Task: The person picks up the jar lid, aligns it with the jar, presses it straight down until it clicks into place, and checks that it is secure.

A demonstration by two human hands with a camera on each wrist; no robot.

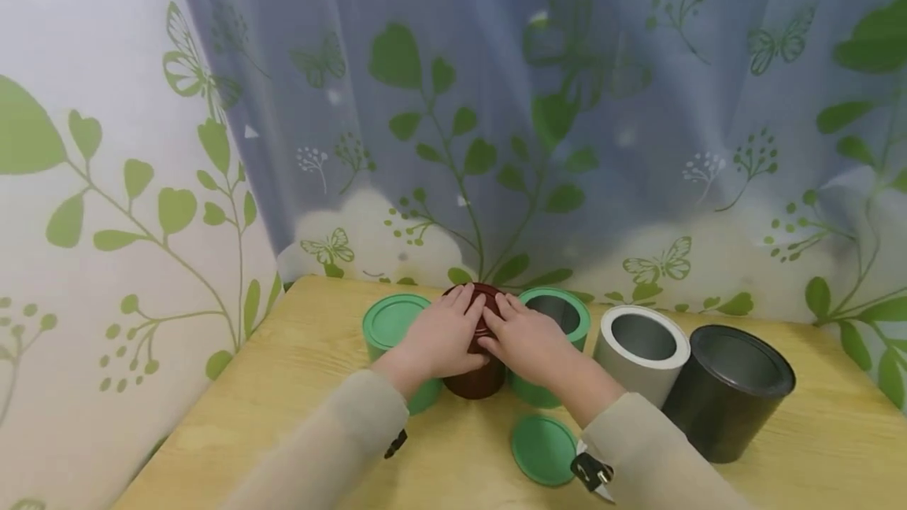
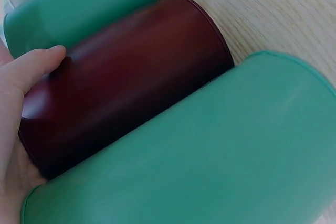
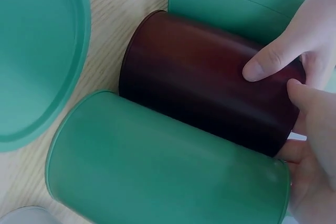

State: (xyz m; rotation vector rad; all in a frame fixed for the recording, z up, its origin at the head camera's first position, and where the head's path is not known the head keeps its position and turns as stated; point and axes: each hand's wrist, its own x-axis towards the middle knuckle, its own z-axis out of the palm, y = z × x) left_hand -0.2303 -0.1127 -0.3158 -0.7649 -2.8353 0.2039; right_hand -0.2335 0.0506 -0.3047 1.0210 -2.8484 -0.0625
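A dark red canister (image 1: 473,382) stands upright on the table, its top closed by a dark red lid (image 1: 482,327) that is partly covered by both hands. My left hand (image 1: 442,333) lays its fingers across the left part of the lid, and its thumb touches the canister's side. From the other side, my right hand (image 1: 533,341) spreads over the lid's right part, its thumb also against the wall. In the right wrist view both thumbs show near the top end of the red canister (image 3: 205,77). Green canisters flank it, a lidded one (image 1: 395,323) left and an uncovered one (image 1: 583,325) right.
A loose green lid (image 1: 544,451) lies on the wooden table (image 1: 283,384) in front of the right green canister. Farther right stand an open white canister (image 1: 631,372) and a larger open black one (image 1: 716,415). A patterned curtain (image 1: 453,140) hangs behind.
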